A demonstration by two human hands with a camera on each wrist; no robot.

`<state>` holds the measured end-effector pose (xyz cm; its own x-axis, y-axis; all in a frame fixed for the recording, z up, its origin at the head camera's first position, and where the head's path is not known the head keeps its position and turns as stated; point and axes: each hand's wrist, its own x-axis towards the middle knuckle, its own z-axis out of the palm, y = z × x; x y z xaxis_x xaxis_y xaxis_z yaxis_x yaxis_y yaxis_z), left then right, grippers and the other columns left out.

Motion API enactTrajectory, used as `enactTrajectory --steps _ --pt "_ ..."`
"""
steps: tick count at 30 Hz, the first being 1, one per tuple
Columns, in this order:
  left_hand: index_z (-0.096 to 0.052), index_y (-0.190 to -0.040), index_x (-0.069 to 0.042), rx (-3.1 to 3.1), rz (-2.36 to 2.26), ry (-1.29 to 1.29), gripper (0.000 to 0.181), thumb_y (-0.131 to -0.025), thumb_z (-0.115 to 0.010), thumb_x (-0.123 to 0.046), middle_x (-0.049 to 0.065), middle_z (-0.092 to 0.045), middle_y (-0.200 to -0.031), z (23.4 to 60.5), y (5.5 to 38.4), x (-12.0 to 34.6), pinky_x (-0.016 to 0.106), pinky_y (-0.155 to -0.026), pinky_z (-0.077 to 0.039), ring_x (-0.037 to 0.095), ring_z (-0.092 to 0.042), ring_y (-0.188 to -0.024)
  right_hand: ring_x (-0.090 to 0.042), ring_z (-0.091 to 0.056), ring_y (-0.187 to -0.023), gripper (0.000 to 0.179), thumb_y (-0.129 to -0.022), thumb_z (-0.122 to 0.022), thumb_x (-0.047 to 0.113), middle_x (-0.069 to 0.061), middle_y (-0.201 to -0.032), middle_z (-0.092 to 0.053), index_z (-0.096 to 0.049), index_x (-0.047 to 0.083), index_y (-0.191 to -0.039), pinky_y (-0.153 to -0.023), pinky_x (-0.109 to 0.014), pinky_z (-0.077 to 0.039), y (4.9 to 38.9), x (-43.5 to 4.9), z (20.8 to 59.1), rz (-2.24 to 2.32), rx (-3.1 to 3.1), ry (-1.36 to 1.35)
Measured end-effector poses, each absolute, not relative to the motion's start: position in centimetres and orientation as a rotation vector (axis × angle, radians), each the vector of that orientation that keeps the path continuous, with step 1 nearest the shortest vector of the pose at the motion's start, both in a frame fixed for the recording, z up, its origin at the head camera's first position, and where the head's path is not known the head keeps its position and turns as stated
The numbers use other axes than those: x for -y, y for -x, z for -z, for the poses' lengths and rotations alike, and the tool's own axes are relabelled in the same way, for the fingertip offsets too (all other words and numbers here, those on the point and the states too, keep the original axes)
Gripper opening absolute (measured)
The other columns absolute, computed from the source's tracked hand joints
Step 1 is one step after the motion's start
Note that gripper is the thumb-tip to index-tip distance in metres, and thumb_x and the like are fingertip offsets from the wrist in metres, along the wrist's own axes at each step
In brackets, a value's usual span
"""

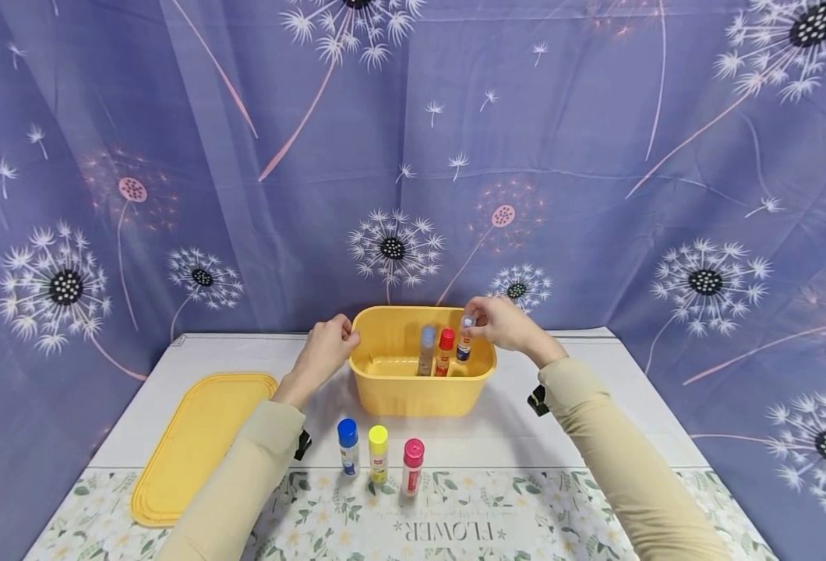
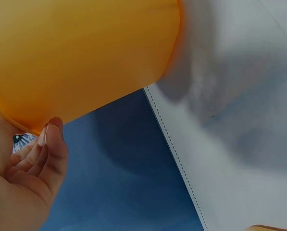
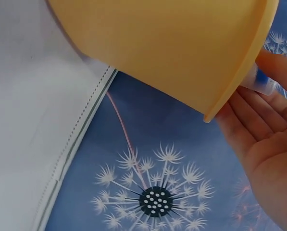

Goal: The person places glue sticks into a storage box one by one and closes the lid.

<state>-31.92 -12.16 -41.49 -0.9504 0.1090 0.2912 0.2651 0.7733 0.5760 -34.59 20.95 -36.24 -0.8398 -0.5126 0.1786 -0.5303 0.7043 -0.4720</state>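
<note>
A yellow plastic bin (image 1: 416,397) stands on the table against the curtain. My left hand (image 1: 325,347) pinches its left rim; in the left wrist view the thumb is partly hidden behind the bin (image 2: 85,62). Over the right end, my right hand (image 1: 507,323) pinches the top of a glue stick (image 1: 464,349) with a clear cap and blue label. It is upright inside the bin. Beside it stand a red-capped glue stick (image 1: 444,354) and one with a greyish-blue cap (image 1: 425,354). The right wrist view shows part of the held glue stick (image 3: 262,82) beyond the rim.
In front of the bin stand a blue-capped glue stick (image 1: 347,448), a yellow-capped one (image 1: 379,456) and a pink-capped one (image 1: 413,467). A yellow lid (image 1: 199,440) lies at the left, partly under the left forearm. A dandelion-patterned curtain (image 1: 301,234) hangs behind the table.
</note>
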Motion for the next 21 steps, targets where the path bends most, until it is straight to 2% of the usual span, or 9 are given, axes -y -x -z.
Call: enactTrajectory --steps 15,21 --pt "-0.060 -0.091 -0.003 2.715 0.956 0.297 0.015 -0.093 -0.059 -0.018 0.008 -0.060 -0.077 41.4 31.8 12.1 0.033 -0.064 -0.048 0.022 -0.057 -0.069 -0.016 -0.054 -0.069 0.017 -0.083 -0.077 0.006 0.001 -0.076 -0.058 -0.060 0.007 -0.088 -0.067 -0.032 -0.048 34.9 -20.0 35.5 -0.472 2.914 -1.094" --pt "-0.059 -0.091 -0.004 2.723 0.956 0.293 0.015 -0.094 -0.059 -0.018 0.008 -0.059 -0.076 41.4 31.8 12.1 0.033 -0.064 -0.048 0.021 -0.057 -0.068 -0.014 -0.053 -0.067 0.018 -0.081 -0.073 -0.002 0.002 -0.076 -0.058 -0.060 0.008 -0.087 -0.064 -0.031 -0.046 34.8 -19.7 35.3 -0.428 2.970 -1.109"
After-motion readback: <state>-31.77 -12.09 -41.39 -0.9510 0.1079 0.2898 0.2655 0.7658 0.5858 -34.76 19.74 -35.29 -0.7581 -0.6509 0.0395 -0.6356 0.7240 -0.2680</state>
